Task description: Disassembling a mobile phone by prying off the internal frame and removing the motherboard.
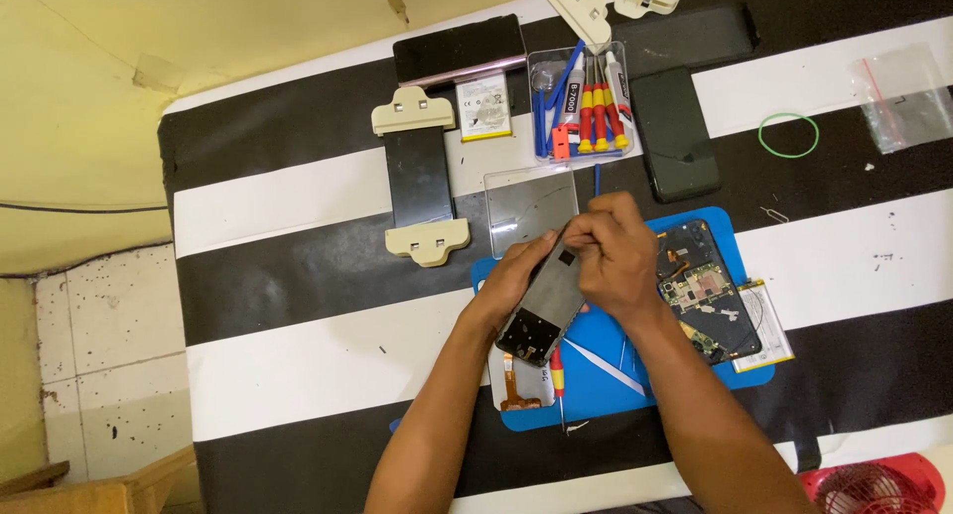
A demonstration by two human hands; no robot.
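You've got the dark grey rectangular phone panel (544,306) tilted up between both hands, right over the blue rubber work mat (596,375). Your left hand (514,276) cups its left edge from underneath, fingers curled round it. Your right hand (613,256) is closed over the panel's upper right end, fingertips bunched tight at the top edge; whether they pinch a tool there, you can't tell from here. Just below the panel, a red-and-yellow-handled screwdriver (559,385) lies on the mat, and beside it an orange flex cable (512,383) trails from the panel's lower end. Right beside your right wrist sits the opened phone body with its green circuit board exposed (703,291). Just beyond your knuckles lies a clear plastic rectangular sheet (531,208), and farther out a clear tray of red-and-yellow screwdrivers (581,102). Off past your left hand, a black phone screen held in two beige clamps (419,177) rests on the black-and-white striped tabletop (298,316).
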